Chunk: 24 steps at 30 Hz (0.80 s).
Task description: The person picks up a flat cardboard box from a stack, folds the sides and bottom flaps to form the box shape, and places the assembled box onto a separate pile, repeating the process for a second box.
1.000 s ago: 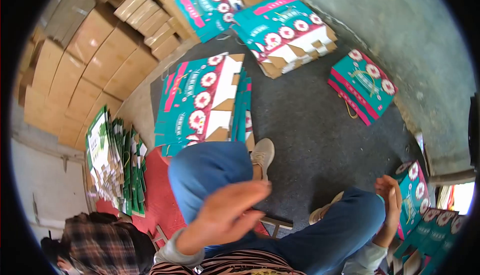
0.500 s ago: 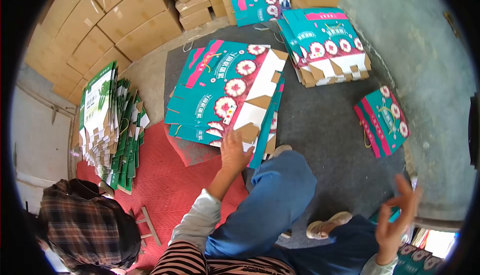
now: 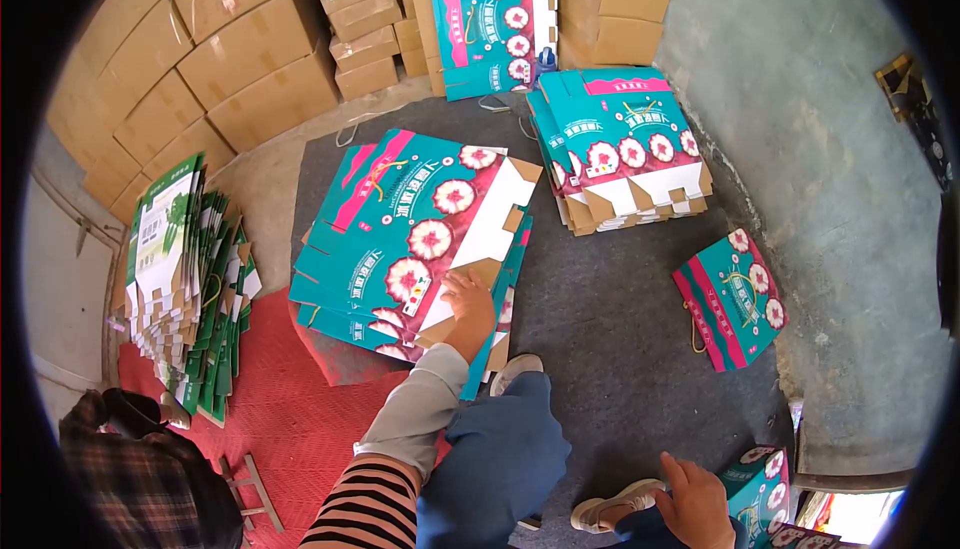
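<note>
My left hand (image 3: 468, 311) lies with its fingers on the lower edge of a flattened teal printed carton (image 3: 385, 214). That carton tops a small stack on the floor, with its brown and white flaps towards my hand. My right hand (image 3: 697, 502) is low in the view beside my knee, fingers apart and with nothing in it. Just right of it stands a folded teal carton box (image 3: 758, 494), partly cut off by the hand and the view's edge.
More flattened teal cartons (image 3: 625, 149) lie towards the back right. A made-up teal box (image 3: 733, 299) sits near the wall. Flattened green cartons (image 3: 185, 279) are piled at the left, beside a person in a plaid shirt (image 3: 135, 479). Brown boxes (image 3: 260, 49) line the back.
My view has tilted up and shifted right. My left hand has reached further onto the carton's flap. My right hand has dropped from a raised position to beside the box at the lower right.
</note>
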Tool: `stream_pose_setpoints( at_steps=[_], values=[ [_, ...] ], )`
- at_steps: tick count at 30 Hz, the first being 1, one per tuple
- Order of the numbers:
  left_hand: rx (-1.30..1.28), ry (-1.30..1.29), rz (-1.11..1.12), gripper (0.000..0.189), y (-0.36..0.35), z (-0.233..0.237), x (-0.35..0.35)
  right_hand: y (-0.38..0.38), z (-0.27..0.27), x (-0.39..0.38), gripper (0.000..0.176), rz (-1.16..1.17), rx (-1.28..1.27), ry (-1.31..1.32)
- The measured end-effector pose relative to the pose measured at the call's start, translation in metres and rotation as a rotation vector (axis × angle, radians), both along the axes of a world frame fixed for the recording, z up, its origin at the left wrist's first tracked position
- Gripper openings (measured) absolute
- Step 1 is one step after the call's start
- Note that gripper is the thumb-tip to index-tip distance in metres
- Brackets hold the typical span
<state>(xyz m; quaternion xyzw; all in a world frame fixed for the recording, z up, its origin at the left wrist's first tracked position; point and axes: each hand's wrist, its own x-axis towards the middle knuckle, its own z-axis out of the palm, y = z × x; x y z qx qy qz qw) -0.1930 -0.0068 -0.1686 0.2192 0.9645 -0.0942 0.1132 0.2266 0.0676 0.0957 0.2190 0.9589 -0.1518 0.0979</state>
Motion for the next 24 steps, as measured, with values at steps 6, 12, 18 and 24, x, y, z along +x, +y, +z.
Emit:
stream_pose_setpoints(
  at_steps=[6, 12, 18, 24],
  values=[
    [0.144, -0.028, -0.027, 0.058, -0.016, 0.02, -0.003, -0.004, 0.01, -0.012, 0.056, 0.069, -0.016, 0.036],
    [0.256, 0.091, -0.153, 0.061, -0.049, 0.013, -0.006, -0.003, 0.002, -0.002, 0.051, 0.042, 0.012, 0.046],
    [0.574, 0.341, -0.396, 0.033, -0.086, 0.042, -0.021, -0.002, -0.007, 0.008, 0.049, 0.051, 0.03, 0.086],
    [0.91, 0.456, -0.509, 0.018, -0.087, 0.191, -0.009, -0.002, -0.004, 0.001, 0.043, -0.002, 0.067, 0.12]
  ],
)
